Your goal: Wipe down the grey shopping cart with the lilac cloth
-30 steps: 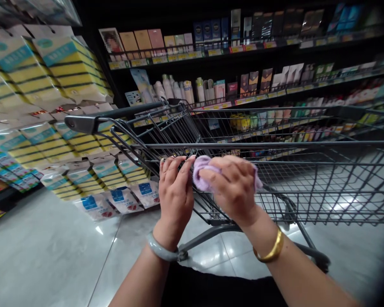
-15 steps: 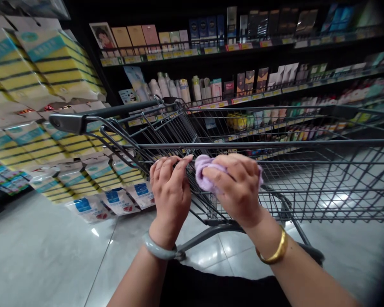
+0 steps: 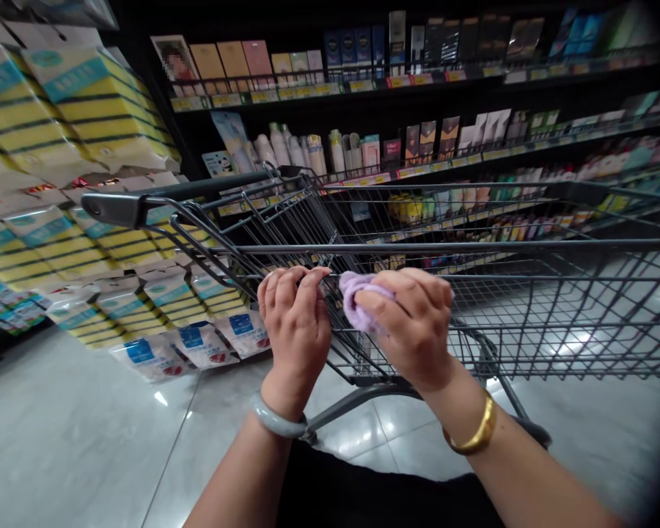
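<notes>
A fuzzy lilac cloth (image 3: 356, 301) is bunched in my right hand (image 3: 412, 323), whose fingers are wrapped round it. Its folded end sticks out to the left, beside the wire side of a dark shopping cart (image 3: 528, 247). My left hand (image 3: 295, 312) is closed just left of the cloth, with curled fingers at the cart's side wires. Its palm and fingertips are mostly hidden, so I cannot make out what it holds. A pale bangle circles my left wrist and a gold one my right.
Yellow-and-white packs (image 3: 71, 110) are stacked at the left, with white-and-blue bags (image 3: 195, 345) low down. Behind the cart, dark shelves (image 3: 286, 94) carry boxes, bottles and tubes. The cart's handle (image 3: 115, 209) points left above shiny floor tiles (image 3: 88, 425).
My right hand has shifted slightly, and the lilac cloth's free end has moved a little right and down. The left hand is nearly still.
</notes>
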Motion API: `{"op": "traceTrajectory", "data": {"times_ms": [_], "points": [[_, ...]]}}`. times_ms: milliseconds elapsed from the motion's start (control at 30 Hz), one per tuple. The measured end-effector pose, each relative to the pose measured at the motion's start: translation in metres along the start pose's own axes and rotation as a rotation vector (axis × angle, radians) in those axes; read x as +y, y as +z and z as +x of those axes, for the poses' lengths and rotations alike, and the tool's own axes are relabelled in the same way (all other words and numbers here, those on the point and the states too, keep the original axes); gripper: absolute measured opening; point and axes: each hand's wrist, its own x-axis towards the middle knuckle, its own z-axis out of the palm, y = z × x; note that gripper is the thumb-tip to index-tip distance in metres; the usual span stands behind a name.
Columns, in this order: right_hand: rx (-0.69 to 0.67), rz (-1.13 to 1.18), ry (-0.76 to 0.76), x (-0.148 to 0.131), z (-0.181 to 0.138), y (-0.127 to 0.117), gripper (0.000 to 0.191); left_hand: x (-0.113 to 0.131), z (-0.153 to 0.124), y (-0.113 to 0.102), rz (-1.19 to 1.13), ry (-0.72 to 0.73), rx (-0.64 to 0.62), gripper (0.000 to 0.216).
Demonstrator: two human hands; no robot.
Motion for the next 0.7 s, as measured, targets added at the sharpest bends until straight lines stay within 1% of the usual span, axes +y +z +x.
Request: {"op": "traceTrajectory", "data": {"times_ms": [100, 233, 300, 333, 533, 600, 700], "points": [[0.020, -0.014, 0.026, 0.000, -0.001, -0.001, 0.021, 0.001, -0.001, 0.000, -0.004, 0.003, 0.001, 0.029], [-0.069, 0.038, -0.099, -0.013, -0.025, 0.018, 0.016, 0.000, -0.001, 0.002, -0.010, -0.017, 0.010, 0.028], [-0.090, 0.047, -0.163, -0.015, -0.034, 0.025, 0.013, 0.001, 0.000, 0.002, -0.014, -0.024, 0.003, 0.028], [-0.090, 0.047, -0.172, -0.014, -0.036, 0.025, 0.012, 0.001, 0.000, 0.001, -0.017, -0.024, -0.001, 0.028], [-0.024, 0.026, -0.056, 0.000, -0.024, 0.011, 0.017, 0.002, 0.000, 0.000, -0.013, -0.005, 0.014, 0.028], [-0.048, 0.035, -0.062, -0.003, -0.026, 0.013, 0.017, 0.002, 0.000, 0.001, -0.007, -0.002, 0.019, 0.027], [-0.094, 0.047, -0.135, -0.013, -0.041, 0.023, 0.015, 0.001, -0.001, 0.002, -0.004, -0.014, 0.012, 0.027]]}}
